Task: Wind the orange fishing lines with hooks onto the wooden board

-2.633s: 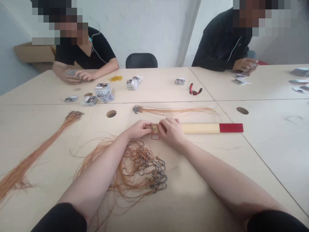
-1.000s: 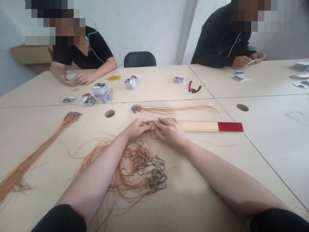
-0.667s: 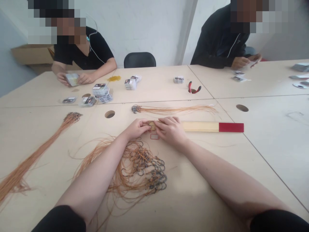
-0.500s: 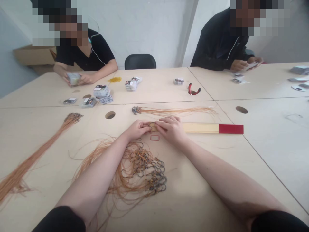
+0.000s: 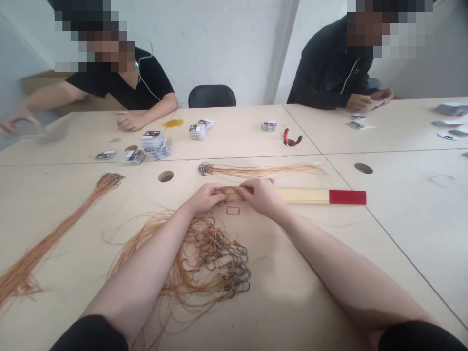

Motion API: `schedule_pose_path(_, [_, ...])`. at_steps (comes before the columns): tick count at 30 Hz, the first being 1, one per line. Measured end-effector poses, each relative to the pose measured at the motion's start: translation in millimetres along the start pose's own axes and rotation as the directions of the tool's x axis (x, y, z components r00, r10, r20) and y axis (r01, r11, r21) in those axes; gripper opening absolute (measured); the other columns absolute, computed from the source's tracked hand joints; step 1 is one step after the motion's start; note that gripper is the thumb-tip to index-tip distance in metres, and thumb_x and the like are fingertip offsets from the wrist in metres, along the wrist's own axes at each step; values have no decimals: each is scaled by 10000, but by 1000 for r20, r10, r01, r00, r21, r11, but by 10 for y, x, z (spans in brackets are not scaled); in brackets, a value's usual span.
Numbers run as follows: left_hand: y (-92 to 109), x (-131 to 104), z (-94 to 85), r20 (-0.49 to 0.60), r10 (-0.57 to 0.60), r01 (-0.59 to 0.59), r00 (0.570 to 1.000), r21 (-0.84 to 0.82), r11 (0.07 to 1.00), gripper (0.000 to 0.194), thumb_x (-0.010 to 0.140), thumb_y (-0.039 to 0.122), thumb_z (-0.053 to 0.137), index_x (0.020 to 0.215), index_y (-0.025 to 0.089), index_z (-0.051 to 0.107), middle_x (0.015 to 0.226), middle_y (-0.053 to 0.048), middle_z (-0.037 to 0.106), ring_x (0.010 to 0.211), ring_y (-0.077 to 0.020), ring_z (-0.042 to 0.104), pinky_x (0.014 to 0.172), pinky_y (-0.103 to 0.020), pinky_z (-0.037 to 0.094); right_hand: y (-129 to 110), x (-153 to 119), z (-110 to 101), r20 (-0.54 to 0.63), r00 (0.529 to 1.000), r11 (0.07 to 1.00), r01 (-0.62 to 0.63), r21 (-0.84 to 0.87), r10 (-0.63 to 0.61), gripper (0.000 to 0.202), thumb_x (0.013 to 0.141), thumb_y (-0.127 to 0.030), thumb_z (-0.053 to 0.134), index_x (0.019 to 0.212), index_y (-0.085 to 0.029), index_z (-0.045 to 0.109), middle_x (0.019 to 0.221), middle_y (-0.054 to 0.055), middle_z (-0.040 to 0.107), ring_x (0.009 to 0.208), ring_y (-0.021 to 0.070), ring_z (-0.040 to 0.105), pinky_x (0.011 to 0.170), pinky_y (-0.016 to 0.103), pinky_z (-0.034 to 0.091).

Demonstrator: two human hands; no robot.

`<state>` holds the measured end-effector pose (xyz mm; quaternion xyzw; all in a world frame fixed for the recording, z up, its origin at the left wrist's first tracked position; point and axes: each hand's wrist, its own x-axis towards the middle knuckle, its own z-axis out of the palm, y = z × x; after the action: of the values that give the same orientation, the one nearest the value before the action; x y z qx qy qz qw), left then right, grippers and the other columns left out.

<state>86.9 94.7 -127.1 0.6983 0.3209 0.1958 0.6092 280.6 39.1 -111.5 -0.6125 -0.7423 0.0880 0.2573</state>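
A long flat wooden strip with a red end [image 5: 310, 195] lies crosswise on the table. At its left end my left hand [image 5: 207, 199] is closed, thumb and fingers pinching a small dark fishing hook [image 5: 229, 189] against the wood. My right hand [image 5: 262, 197] is closed too, its fingertips pinched at the hook's right side, over the strip; any line there is too fine to make out. Nearer me, partly under my left forearm, lies a loose pile of hooks with orange lines [image 5: 234, 273]. A small red-bordered label [image 5: 233, 210] is just below the strip.
Bundles of hooked orange lines lie behind the strip [image 5: 256, 170] and at left [image 5: 73, 214]. Beyond are stacked small boxes [image 5: 152, 140], red-handled pliers [image 5: 287, 134] and table holes [image 5: 166, 176]. Two people [image 5: 120, 83] [image 5: 325, 68] sit opposite, handling things.
My right fingers have drawn together and the hand has turned slightly over the strip; my left hand stays at its end. The person at left has swung an arm outward with a clear box.
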Motion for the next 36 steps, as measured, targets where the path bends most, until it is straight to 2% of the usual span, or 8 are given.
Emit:
schedule_pose_path(7, [-16,1,1,2,-1,1,1000,9,1000,281,777,265,549,1001,104,605,880,-65,657,724,-139,599,629,-227,457,8,-5,33,-5,1000,1000,-8,16,8,298,871,-385,462,700,-210,632,641,-9,639,627,135,547,759,336,249])
schedule_pose_path(10, [-27,13,14,-14,19,-18,1000,41,999,306,775,255,547,1042,116,601,923,-66,662,761,-143,604,652,-226,462,6,-13,47,-47,999,998,24,-57,-27,271,873,-353,470,706,-202,622,705,6,651,680,149,559,775,350,232])
schedule_pose_path(14, [-46,33,33,-93,103,-85,990,174,981,296,773,239,540,1030,113,615,928,-67,667,793,-152,604,674,-231,465,10,-28,68,-107,990,984,72,-161,-90,249,876,-325,485,709,-189,610,745,24,645,710,155,554,793,356,225])
schedule_pose_path(19, [-52,32,64,-212,232,-123,949,429,895,236,804,226,499,944,136,667,887,-52,684,787,-161,609,695,-254,469,60,-45,111,-161,949,934,219,-283,-271,267,902,-308,456,710,-174,584,742,40,622,767,165,533,796,328,250])
schedule_pose_path(24, [-52,19,98,-283,368,-161,886,556,815,265,828,253,507,1022,172,668,1038,-72,674,910,-181,622,795,-288,480,123,-60,128,-158,884,853,356,-382,-440,312,933,-323,394,719,-170,561,725,42,585,754,163,497,722,306,271])
schedule_pose_path(29, [-59,25,96,-282,467,-236,838,583,777,244,829,250,527,1009,181,677,1035,-79,677,958,-183,619,871,-318,470,140,-66,133,-178,859,832,381,-405,-480,288,936,-320,392,752,-172,557,731,39,567,759,163,483,725,308,272])
schedule_pose_path(36, [-60,30,88,-279,460,-231,843,584,778,246,834,275,527,1004,181,679,1022,-74,681,955,-178,623,867,-309,478,147,-71,152,-194,850,827,381,-414,-489,296,940,-322,380,749,-175,551,727,37,558,753,159,472,730,305,269])
